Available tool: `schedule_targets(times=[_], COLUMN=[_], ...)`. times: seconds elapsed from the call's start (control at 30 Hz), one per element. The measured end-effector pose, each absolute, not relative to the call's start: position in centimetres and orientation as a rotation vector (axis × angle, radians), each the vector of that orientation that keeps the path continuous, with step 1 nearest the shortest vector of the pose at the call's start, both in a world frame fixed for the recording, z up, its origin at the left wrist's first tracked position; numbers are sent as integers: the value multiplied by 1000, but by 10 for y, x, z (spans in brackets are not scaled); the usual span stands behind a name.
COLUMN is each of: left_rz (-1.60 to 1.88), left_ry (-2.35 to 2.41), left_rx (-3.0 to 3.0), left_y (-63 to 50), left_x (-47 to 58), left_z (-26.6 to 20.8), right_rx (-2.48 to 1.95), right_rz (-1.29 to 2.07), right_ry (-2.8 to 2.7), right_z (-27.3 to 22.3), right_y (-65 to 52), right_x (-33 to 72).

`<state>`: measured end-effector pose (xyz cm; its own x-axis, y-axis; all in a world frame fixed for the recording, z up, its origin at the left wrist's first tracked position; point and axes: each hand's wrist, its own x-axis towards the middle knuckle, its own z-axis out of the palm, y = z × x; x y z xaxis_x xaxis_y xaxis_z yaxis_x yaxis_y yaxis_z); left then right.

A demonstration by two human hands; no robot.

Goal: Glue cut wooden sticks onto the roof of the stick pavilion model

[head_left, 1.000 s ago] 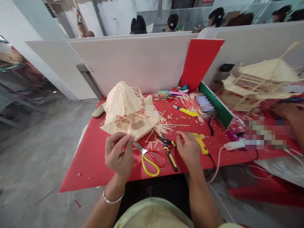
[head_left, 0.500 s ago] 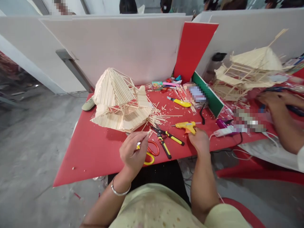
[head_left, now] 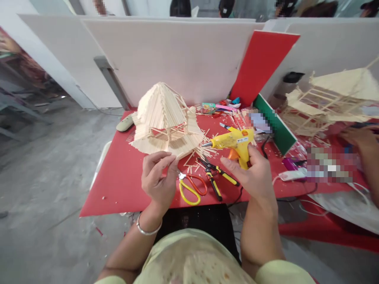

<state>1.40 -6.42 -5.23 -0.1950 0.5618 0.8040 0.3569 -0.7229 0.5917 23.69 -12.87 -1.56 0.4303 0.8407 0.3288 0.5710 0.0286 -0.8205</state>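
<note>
Backdrop: tall white boards (head_left: 177,55) stand behind the red tabletop (head_left: 112,181), with a red panel (head_left: 263,63) leaning at their right; grey floor (head_left: 56,185) shows at the left.
Stick house: the pale model (head_left: 161,110), with a peaked roof and a broad slatted base, stands upright on the tabletop, left of centre, just beyond the left hand.
Left hand: of the two hands, the left (head_left: 160,177) is raised near the front edge of the base, thumb and fingertips pinching a small pale stick (head_left: 178,156) of which only a tip shows; a bracelet (head_left: 148,228) circles the wrist.
Right hand: this one (head_left: 254,173) has its fingers wrapped round the handle of a yellow glue gun (head_left: 232,139), thumb held out from the grip, the nozzle pointing left toward the model.
Cutting tools: scissors (head_left: 192,189) with red and yellow handles lie beside the left hand; yellow-and-black pliers (head_left: 211,172) lie open between the hands; a craft knife (head_left: 226,126) is mostly hidden behind the glue gun.
Scraps: loose sticks (head_left: 207,151) lie scattered beside the base.
Right side: a green board (head_left: 276,124) stands on edge, a second stick model (head_left: 322,102) beyond it; near that, a co-worker's hand (head_left: 359,136) shows.
</note>
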Motion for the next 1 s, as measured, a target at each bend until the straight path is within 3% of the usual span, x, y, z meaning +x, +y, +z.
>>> schedule_targets(times=[0.13, 0.47, 1.0], left_rz=[2132, 2244, 2221], left_ry=[1250, 1299, 1354], left_rx=[1910, 1966, 2102], left_y=[-45, -12, 3], left_x=[-5, -10, -7], left_z=[-36, -26, -25], right_rx=[-1692, -1591, -1541], right_rz=[-121, -879, -963], right_ry=[-1358, -1560, -1647], right_z=[6, 29, 33], right_y=[-98, -53, -42], right_x=[214, 185, 186])
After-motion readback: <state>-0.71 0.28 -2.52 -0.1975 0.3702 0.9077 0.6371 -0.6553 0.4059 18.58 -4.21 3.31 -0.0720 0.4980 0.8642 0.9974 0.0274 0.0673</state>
